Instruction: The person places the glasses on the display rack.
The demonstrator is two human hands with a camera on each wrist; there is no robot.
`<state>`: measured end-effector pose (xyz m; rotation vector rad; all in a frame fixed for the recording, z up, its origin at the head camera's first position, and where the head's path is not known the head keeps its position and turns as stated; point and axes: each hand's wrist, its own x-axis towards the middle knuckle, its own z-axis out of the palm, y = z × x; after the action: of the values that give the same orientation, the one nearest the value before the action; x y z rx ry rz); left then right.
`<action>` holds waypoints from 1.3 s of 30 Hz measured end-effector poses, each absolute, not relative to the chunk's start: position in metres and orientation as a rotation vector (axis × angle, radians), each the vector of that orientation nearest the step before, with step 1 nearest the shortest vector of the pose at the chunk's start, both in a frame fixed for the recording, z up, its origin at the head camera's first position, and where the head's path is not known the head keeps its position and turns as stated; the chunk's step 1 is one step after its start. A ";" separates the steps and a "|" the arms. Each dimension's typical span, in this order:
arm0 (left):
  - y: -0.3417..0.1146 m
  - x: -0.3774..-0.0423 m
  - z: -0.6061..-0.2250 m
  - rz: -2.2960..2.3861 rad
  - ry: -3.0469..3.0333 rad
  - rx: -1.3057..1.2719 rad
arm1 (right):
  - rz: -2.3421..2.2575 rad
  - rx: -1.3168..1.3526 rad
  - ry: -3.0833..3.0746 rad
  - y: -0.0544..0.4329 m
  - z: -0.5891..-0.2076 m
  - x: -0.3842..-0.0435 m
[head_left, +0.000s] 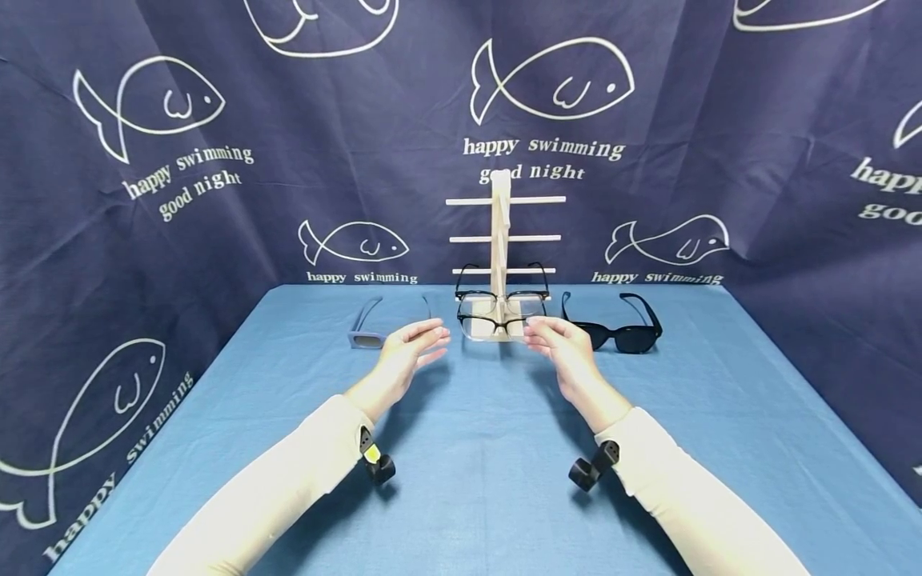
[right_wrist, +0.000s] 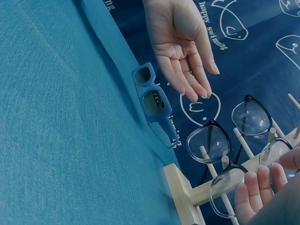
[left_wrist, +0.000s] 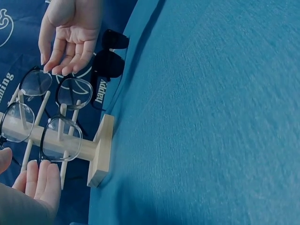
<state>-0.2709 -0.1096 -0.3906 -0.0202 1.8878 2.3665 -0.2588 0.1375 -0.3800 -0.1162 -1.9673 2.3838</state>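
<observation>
Two pairs of clear-lensed, dark-browed eyeglasses sit one above the other on the low bars of a wooden display stand (head_left: 500, 212). These are the upper eyeglasses (head_left: 477, 295) and the lower eyeglasses (head_left: 478, 327). My left hand (head_left: 406, 356) is held out left of the lower pair, fingers extended and thumb apart, holding nothing. On the other side, my right hand (head_left: 569, 360) faces it with palm inward and fingers loosely extended; its fingertips overlap the right edge of the lower pair in the head view. Both palms appear bare in the wrist views.
Blue-framed sunglasses (head_left: 366, 341) lie on the blue tablecloth (head_left: 475, 480) beyond my left hand, partly covered by it. Black sunglasses (head_left: 635, 340) rest behind my right hand. A dark curtain (head_left: 403, 160) with white fish drawings hangs close behind the stand and along both sides.
</observation>
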 end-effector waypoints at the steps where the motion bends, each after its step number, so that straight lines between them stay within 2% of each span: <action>1: -0.110 -0.271 -0.391 2.371 1.886 -0.017 | 2.380 -0.116 -1.972 0.137 -0.380 -0.259; 39: -0.136 -0.267 -0.403 2.314 1.964 -0.020 | 2.430 -0.001 -1.907 0.106 -0.387 -0.253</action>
<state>-0.2666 -0.1361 -0.4027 -0.0204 1.9644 2.3136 -0.2532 0.1061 -0.3866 -0.0015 -1.9069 2.4298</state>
